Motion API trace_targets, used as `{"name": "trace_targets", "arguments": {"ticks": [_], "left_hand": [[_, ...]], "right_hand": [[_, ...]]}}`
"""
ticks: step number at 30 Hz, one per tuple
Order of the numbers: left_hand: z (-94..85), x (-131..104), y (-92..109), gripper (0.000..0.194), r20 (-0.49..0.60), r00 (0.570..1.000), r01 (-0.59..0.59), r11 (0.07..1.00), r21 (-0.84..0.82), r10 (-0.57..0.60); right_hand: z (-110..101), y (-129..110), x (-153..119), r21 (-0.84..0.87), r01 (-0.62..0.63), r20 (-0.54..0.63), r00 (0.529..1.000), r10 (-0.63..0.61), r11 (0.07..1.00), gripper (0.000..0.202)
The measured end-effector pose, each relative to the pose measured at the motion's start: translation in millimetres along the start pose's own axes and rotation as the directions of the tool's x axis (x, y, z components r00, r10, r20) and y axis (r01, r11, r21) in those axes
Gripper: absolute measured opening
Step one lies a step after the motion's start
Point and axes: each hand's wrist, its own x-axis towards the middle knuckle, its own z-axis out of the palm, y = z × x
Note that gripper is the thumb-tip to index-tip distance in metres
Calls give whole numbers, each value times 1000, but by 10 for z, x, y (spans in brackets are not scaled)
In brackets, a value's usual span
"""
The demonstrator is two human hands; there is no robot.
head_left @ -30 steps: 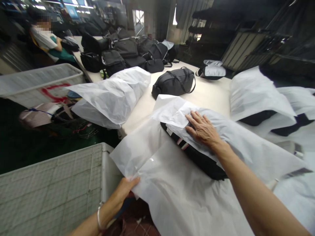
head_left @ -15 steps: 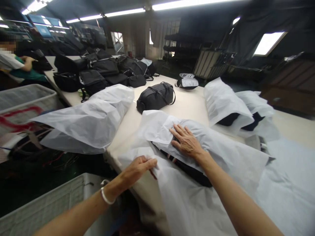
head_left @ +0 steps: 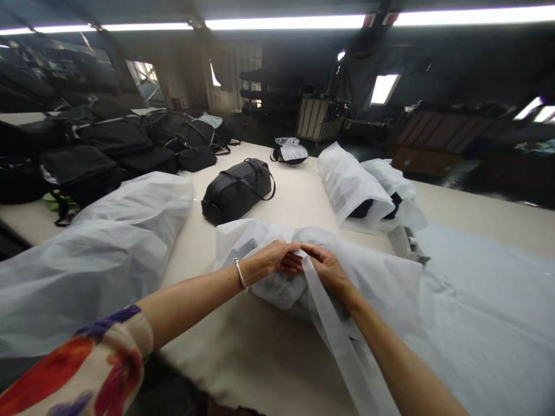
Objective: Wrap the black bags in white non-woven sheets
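Observation:
A thin white wrapping sheet point(head_left: 368, 254) covers a bundle on the table in front of me. In the earlier view a dark item showed under it; now the sheet hides nearly all of it. My left hand point(head_left: 281, 257) is closed on the sheet's edge on top of the bundle. Right beside it, almost touching, my right hand point(head_left: 327, 268) pinches the same folded edge, and a strip of sheet hangs from there toward me. Just beyond the bundle sits a black duffel bag point(head_left: 238, 188) with two handles.
White-wrapped bundles lie to the left point(head_left: 99, 260) and at the back right point(head_left: 355, 185). A small grey device point(head_left: 407, 242) rests by flat white sheets point(head_left: 489, 289). Black bags point(head_left: 113, 136) are piled at the far left; an open bag point(head_left: 290, 151) stands at the back.
My left hand has brought the near sheet edge up over the dark item. My right hand, flat on the bundle before, now grips that edge. The view has turned right.

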Motion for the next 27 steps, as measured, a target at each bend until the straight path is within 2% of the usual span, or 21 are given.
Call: {"name": "trace_targets", "arguments": {"ticks": [2, 4, 6, 8, 10, 12, 13, 14, 15, 16, 17, 18, 20, 22, 23, 25, 27], "left_hand": [[-53, 93, 10, 29, 53, 998, 45, 999, -4, -44], [-82, 168, 21, 33, 115, 991, 72, 997, 7, -72], [-96, 228, 49, 34, 182, 981, 62, 997, 40, -68], [-136, 256, 117, 33, 232, 972, 7, 997, 71, -24], [-260, 209, 233, 31, 242, 969, -80, 993, 89, 56], [-505, 33, 357, 33, 183, 960, -242, 958, 157, 213], [-670, -112, 392, 37, 123, 941, -336, 915, 225, 315], [-852, -292, 390, 42, 54, 904, -419, 850, 321, 425], [-1041, -498, 340, 50, -19, 854, -464, 776, 426, 521], [-1222, -717, 234, 61, -87, 805, -460, 711, 531, 586], [-1383, -933, 74, 79, -124, 784, -421, 667, 614, 609], [-1513, -1128, -130, 96, -147, 790, -363, 649, 669, 595], [-1661, -1406, -596, 114, -192, 843, -224, 653, 724, 502], [-1679, -1489, -999, 112, -293, 835, -128, 682, 720, 466], [-1659, -1462, -1135, 109, -349, 818, -103, 714, 692, 457], [-1604, -1320, -1260, 95, -426, 798, -108, 797, 594, 426], [-1565, -1156, -1239, 66, -427, 820, -161, 870, 466, 381]], "right_hand": [[-69, -28, -5, 224, -156, -77, 981, 177, 962, 48], [-109, -76, 14, 300, -199, -85, 968, 234, 933, 56], [-110, -146, 63, 175, -215, -80, 970, 231, 961, 62], [-75, -217, 126, -60, -226, -64, 973, 222, 972, 63], [-26, -259, 176, -233, -195, -77, 980, 182, 953, 51], [15, -257, 197, -305, -184, -121, 981, 154, 934, 34], [27, -241, 196, -306, -198, -150, 976, 158, 931, 28], [34, -218, 190, -297, -220, -174, 969, 175, 929, 26], [36, -191, 181, -284, -245, -192, 962, 195, 927, 25], [34, -164, 170, -269, -262, -206, 956, 210, 927, 27], [29, -139, 160, -254, -274, -220, 950, 220, 927, 30], [22, -119, 150, -241, -284, -234, 945, 229, 928, 32], [6, -99, 135, -220, -302, -249, 937, 246, 928, 35], [-14, -106, 127, -215, -319, -256, 931, 262, 923, 38], [-25, -116, 127, -215, -334, -260, 925, 275, 918, 39], [-45, -145, 136, -211, -364, -263, 915, 307, 907, 42], [-56, -173, 152, -191, -391, -244, 907, 342, 900, 44]]}}
